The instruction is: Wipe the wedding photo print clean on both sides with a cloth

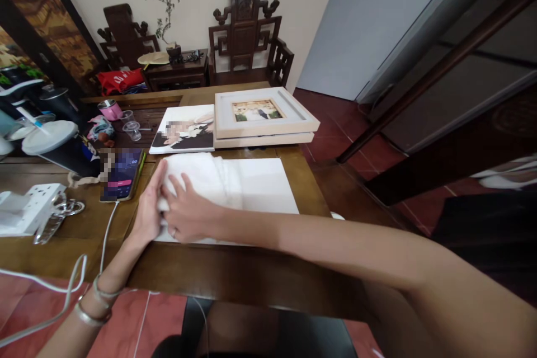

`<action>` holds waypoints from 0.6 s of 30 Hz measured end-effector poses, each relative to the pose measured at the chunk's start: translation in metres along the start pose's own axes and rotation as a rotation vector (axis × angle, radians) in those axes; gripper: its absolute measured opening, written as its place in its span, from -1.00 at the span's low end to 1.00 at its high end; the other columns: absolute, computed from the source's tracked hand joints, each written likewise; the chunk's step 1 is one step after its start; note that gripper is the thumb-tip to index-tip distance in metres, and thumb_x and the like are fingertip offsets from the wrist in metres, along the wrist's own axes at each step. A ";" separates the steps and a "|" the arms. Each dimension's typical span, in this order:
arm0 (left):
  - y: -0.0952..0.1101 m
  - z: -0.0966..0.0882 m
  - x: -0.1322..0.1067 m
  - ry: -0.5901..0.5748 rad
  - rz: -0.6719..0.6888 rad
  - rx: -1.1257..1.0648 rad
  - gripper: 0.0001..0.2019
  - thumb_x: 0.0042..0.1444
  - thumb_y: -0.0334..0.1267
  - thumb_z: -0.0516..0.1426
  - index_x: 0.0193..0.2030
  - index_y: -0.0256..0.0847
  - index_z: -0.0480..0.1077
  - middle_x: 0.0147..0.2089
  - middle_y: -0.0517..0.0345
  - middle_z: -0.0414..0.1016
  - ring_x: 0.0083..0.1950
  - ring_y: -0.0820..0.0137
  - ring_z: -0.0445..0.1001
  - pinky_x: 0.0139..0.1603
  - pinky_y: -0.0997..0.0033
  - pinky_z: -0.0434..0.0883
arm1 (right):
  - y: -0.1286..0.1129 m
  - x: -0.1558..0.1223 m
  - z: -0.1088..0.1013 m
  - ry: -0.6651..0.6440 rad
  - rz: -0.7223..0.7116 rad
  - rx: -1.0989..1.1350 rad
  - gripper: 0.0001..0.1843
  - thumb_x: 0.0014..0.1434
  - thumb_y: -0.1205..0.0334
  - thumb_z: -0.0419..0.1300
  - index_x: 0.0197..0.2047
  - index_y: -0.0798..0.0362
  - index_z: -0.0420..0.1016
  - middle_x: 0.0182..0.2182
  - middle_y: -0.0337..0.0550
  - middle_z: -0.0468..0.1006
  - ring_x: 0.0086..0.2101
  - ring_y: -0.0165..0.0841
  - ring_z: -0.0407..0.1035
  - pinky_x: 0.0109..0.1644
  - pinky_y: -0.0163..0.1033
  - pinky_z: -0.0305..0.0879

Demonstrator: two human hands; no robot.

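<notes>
A white cloth (205, 170), bunched and folded along its right side, lies on a flat white panel (268, 179) at the table's front. My right hand (191, 210) reaches across from the right and rests on the cloth with its fingers spread. Beside it, my left hand (149, 207) stands along the left edge of the cloth and panel, fingers stretched out. The fingertips of both hands come close together there. The panel's left part is hidden under the cloth and hands.
Behind the panel lie a photo print (188, 128) and stacked pale wood frames (266, 114). To the left are a phone (123, 173) on a white cable, a lidded cup (59, 145), a power strip (36, 210) and a clear claw clip (59, 215). The table's right edge is near the panel.
</notes>
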State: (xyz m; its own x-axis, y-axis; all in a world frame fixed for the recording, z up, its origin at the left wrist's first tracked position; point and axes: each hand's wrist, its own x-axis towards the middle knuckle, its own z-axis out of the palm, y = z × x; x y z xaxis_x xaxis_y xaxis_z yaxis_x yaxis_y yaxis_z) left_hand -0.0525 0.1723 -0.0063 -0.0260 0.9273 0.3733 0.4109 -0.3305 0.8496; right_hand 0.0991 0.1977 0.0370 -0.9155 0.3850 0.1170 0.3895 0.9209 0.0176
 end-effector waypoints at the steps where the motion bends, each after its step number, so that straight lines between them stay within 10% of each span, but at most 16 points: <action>1: 0.000 0.000 0.000 -0.009 0.001 -0.034 -0.32 0.33 0.19 -0.35 0.43 -0.12 0.04 0.47 0.09 0.05 0.48 0.21 -0.03 0.47 0.08 -0.08 | -0.004 -0.004 -0.001 0.010 -0.054 0.017 -0.56 0.24 0.10 0.07 0.06 0.15 0.54 0.23 0.30 0.30 0.24 0.28 0.07 0.21 0.41 -0.04; 8: 0.002 0.000 0.001 -0.062 -0.039 0.190 -0.36 0.36 0.11 -0.31 0.42 -0.19 0.07 0.47 0.07 0.02 0.48 0.26 -0.04 0.48 0.14 -0.09 | -0.002 -0.053 -0.035 -0.124 -0.311 0.274 -0.72 0.18 0.20 0.07 -0.27 0.13 0.58 -0.25 0.07 0.57 -0.17 -0.06 0.40 -0.01 0.08 0.27; 13: 0.001 0.005 0.004 -0.210 -0.005 0.475 -0.41 0.36 0.01 -0.16 0.34 -0.36 0.21 0.42 -0.14 0.11 0.45 0.18 0.05 0.45 0.05 -0.01 | 0.038 -0.058 -0.060 -0.284 -0.026 0.416 -0.70 0.23 0.20 0.00 -0.34 0.14 0.50 -0.41 0.01 0.54 -0.48 -0.32 0.31 -0.36 -0.22 0.21; 18: -0.002 0.007 0.004 -0.300 0.051 0.640 -0.49 0.34 -0.13 -0.13 0.31 -0.33 0.24 0.40 -0.15 0.17 0.45 0.15 0.07 0.43 -0.05 0.00 | 0.080 -0.018 -0.051 -0.157 0.187 0.456 -0.68 0.27 0.21 -0.09 -0.30 0.15 0.44 -0.28 0.09 0.55 -0.42 -0.30 0.35 -0.37 -0.24 0.19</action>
State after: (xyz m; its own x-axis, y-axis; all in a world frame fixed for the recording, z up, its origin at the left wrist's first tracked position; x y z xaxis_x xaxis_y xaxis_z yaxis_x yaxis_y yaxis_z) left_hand -0.0468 0.1783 -0.0092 0.2223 0.9521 0.2099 0.8621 -0.2925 0.4138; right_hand 0.1514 0.2610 0.0866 -0.8519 0.5183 -0.0748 0.4968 0.7549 -0.4281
